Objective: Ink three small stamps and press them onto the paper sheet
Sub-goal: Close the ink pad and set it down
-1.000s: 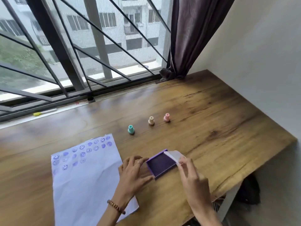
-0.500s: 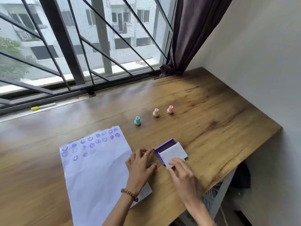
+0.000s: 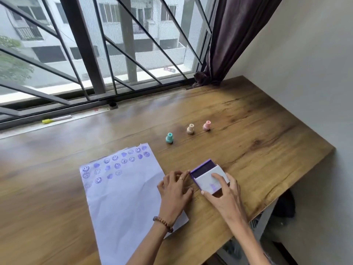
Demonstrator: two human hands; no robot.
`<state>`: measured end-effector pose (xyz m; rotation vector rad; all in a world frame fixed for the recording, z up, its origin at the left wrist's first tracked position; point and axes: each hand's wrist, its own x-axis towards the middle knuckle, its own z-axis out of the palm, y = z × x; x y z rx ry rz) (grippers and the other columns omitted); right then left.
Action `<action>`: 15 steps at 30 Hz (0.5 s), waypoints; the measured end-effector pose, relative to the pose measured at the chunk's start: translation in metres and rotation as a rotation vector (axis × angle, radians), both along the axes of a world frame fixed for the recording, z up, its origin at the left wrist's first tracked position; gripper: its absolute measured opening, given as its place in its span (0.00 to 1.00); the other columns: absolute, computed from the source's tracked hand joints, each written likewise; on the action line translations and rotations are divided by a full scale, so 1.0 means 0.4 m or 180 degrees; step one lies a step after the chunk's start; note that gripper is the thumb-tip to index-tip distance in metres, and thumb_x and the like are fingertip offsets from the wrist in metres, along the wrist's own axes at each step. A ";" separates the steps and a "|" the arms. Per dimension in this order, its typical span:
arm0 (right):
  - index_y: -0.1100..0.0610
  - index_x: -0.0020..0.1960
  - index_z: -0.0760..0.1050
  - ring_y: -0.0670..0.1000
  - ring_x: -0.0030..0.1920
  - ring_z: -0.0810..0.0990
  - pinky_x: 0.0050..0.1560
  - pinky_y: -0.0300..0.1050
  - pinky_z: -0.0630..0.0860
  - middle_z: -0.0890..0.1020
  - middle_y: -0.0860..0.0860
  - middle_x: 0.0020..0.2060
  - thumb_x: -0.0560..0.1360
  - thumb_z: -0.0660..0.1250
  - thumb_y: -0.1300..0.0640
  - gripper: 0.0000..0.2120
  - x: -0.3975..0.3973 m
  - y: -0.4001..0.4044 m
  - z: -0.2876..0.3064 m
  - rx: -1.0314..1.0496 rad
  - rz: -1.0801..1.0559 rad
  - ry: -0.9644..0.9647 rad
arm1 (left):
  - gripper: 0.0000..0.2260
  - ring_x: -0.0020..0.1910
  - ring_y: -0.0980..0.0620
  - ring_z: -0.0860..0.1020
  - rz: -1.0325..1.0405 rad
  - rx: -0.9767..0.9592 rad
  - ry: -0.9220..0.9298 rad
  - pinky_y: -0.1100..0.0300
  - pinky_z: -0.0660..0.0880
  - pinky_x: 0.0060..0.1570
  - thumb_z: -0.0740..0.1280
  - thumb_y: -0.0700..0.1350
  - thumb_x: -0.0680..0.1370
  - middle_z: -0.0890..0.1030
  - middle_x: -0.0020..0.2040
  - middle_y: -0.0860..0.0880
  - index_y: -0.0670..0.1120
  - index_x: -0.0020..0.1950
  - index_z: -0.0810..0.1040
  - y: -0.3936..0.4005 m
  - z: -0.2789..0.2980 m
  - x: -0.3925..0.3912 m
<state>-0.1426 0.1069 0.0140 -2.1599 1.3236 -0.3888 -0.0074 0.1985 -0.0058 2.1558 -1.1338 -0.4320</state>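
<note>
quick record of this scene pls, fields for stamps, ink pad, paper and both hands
stamps: teal stamp, cream stamp, pink stamp, standing on the table, untouched
ink pad: purple, mostly covered by the white lid
paper sheet: flat, left of the pad, purple prints at its far end
left hand: rests on the paper's right edge, fingertips by the pad
right hand: holds the lid, thumb at its near corner

- Just one cam, worn on the head, looking forward and down across the wooden table (image 3: 248, 131) from its near edge.
- Wide-angle: window bars (image 3: 80, 44) fill the top, wall (image 3: 305, 73) on the right.
- Pretty close in: left hand (image 3: 174, 190) and right hand (image 3: 223, 196) at the ink pad (image 3: 203, 168) sit low-center.
</note>
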 end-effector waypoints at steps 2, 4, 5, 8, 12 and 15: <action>0.49 0.65 0.70 0.54 0.66 0.63 0.62 0.46 0.67 0.64 0.56 0.66 0.66 0.75 0.50 0.29 -0.003 0.006 -0.001 -0.0016 0.0032 0.0053 | 0.21 0.62 0.53 0.62 0.0007 -0.0016 -0.0023 0.62 0.49 0.52 0.63 0.50 0.75 0.68 0.62 0.52 0.58 0.68 0.64 0.000 -0.001 0.001; 0.50 0.65 0.71 0.55 0.67 0.63 0.63 0.47 0.67 0.64 0.57 0.67 0.66 0.75 0.52 0.29 -0.001 0.003 -0.002 0.0009 0.0023 0.0044 | 0.21 0.62 0.53 0.62 0.0010 -0.0029 -0.0032 0.61 0.49 0.52 0.63 0.50 0.75 0.68 0.63 0.52 0.58 0.68 0.64 0.000 -0.002 0.001; 0.51 0.65 0.71 0.55 0.67 0.63 0.63 0.47 0.67 0.64 0.57 0.67 0.66 0.75 0.53 0.29 0.002 -0.001 -0.001 0.0034 0.0023 0.0025 | 0.21 0.62 0.54 0.61 0.0007 -0.0030 -0.0027 0.61 0.49 0.52 0.62 0.50 0.75 0.67 0.63 0.52 0.58 0.68 0.64 0.000 -0.002 0.002; 0.50 0.65 0.71 0.55 0.68 0.62 0.64 0.48 0.67 0.63 0.57 0.68 0.66 0.75 0.52 0.29 0.013 -0.015 -0.002 0.0105 0.0079 0.0047 | 0.22 0.64 0.54 0.60 0.0001 -0.0019 -0.0020 0.61 0.49 0.54 0.62 0.51 0.76 0.67 0.64 0.52 0.58 0.69 0.63 -0.001 -0.004 0.003; 0.49 0.65 0.71 0.55 0.70 0.60 0.66 0.48 0.65 0.62 0.58 0.69 0.65 0.76 0.51 0.30 0.034 -0.035 -0.007 0.0103 0.0196 0.0096 | 0.21 0.64 0.55 0.60 0.0015 -0.0031 0.0013 0.61 0.50 0.56 0.63 0.50 0.75 0.67 0.63 0.53 0.59 0.68 0.63 0.003 -0.006 -0.001; 0.48 0.64 0.72 0.54 0.70 0.60 0.65 0.46 0.64 0.64 0.57 0.69 0.64 0.76 0.50 0.30 0.056 -0.050 -0.011 0.0046 0.0288 0.0060 | 0.22 0.64 0.56 0.60 0.0027 -0.0002 -0.0050 0.64 0.48 0.55 0.62 0.51 0.75 0.66 0.63 0.55 0.60 0.68 0.62 -0.001 -0.008 -0.001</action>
